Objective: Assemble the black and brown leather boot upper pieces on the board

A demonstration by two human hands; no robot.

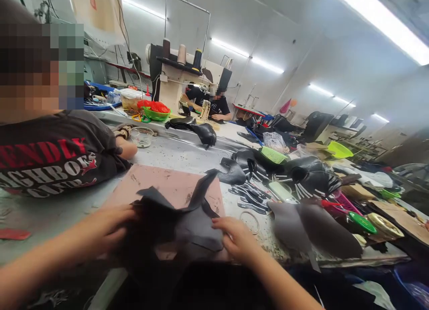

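A dark, floppy black leather piece (197, 227) with a narrow strip pointing up spans the space between my two hands, over a pinkish board (157, 178). My left hand (115, 225) grips its left side; the fingertips are blurred and partly lost against the dark material. On the opposite edge, my right hand (234, 238) pinches the leather between thumb and fingers. Whether it is one piece or several joined together I cannot tell. Right of the board lie a pale ring (250, 221) and several dark cut strips (250, 196).
Brown leather sheets (301, 225) overhang the table edge at right, near a green-lidded tub (362, 222). Stacked black leather parts (246, 162) lie behind. A person (53, 153) sits close on the left; another person (214, 102) works at a sewing machine (177, 77).
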